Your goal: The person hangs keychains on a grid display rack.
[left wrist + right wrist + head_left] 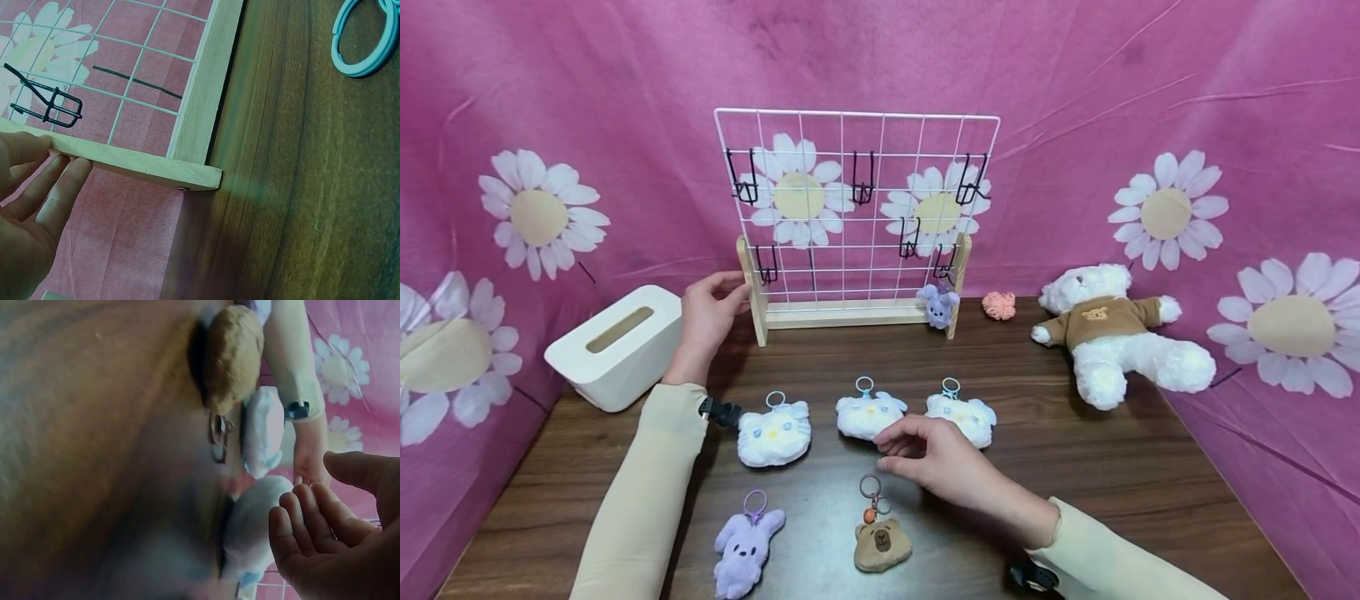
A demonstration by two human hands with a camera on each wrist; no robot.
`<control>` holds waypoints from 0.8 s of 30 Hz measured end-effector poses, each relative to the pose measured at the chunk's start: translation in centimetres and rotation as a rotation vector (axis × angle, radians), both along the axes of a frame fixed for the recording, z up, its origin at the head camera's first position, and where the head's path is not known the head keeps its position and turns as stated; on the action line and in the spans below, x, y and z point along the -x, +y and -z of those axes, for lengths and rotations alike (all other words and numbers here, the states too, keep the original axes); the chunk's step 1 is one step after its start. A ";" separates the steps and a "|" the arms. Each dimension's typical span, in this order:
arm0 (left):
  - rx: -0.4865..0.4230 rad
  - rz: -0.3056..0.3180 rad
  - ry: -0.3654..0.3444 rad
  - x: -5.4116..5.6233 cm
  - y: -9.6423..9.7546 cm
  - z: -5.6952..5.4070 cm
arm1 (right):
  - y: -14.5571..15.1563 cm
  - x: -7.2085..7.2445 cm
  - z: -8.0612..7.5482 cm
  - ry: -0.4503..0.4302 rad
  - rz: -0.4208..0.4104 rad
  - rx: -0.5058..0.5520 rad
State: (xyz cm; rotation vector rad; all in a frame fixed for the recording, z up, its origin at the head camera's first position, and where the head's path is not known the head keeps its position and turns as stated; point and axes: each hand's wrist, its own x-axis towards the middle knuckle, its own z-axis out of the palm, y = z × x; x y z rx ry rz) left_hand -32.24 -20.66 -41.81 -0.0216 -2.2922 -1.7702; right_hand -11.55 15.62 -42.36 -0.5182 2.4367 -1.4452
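The rack [842,315] stands on the worktop [1135,483], its left post [760,323] pinched between the left hand's [709,315] thumb and fingertips. The right hand [951,465], fingers loosely bent and thumb apart, holds nothing near the middle white charm [865,417]. Steadying the post probably wants light, even pressure; any charm should be easiest to control by its ring.

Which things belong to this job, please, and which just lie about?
Likely job: white wire rack, black wire hooks, white plush keychains, lilac plush keychains, brown plush keychain.

Likely lying about: white slotted box, white plush toy, pink lumpy object.
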 end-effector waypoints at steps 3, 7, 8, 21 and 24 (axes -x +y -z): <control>0.003 -0.002 0.000 0.0 -0.1 0.0 | -0.3 -0.2 0.5 0.003 -0.006 -0.022; 0.008 -0.001 -0.003 -0.1 -0.1 0.0 | -0.6 -0.3 1.1 0.004 -0.015 -0.047; 0.008 0.000 -0.003 -0.1 0.0 0.0 | -0.6 -0.3 1.2 0.004 -0.017 -0.050; 0.031 -0.011 0.002 -0.4 0.2 -0.3 | -1.3 -0.8 2.1 0.062 -0.001 -0.160; 0.039 -0.020 0.007 -0.4 0.2 -0.2 | -1.3 -0.8 2.9 0.122 -0.009 -0.173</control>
